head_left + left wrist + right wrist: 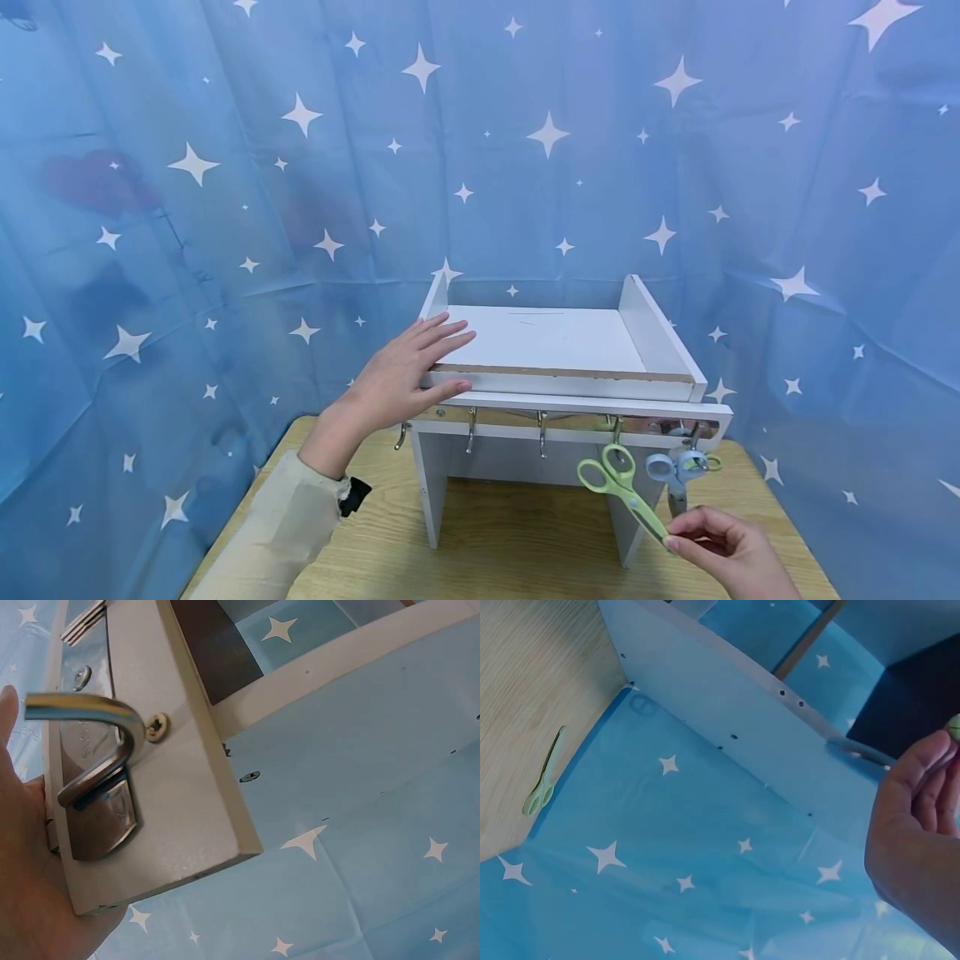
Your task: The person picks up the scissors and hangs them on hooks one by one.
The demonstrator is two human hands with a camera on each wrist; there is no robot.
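My right hand [731, 550] pinches a pair of light green scissors [633, 500] by the blade end. Their handle loops point up and left, and one loop overlaps a metal hook [617, 429] on the white shelf's front rail. Blue-grey scissors [677, 471] hang from the rightmost hook, blades down. With fingers spread and straight, my left hand [401, 371] rests on the front left corner of the white shelf [540, 385], thumb along its front. The left wrist view shows a hook [90, 712] close up on the rail beside that hand.
More green scissors [544, 784] lie on the wooden table [360, 517], to the right behind the shelf. Several hooks stick out along the rail, one of them a bare hook [542, 437] mid-rail. A blue curtain [495, 225] with white stars surrounds the table.
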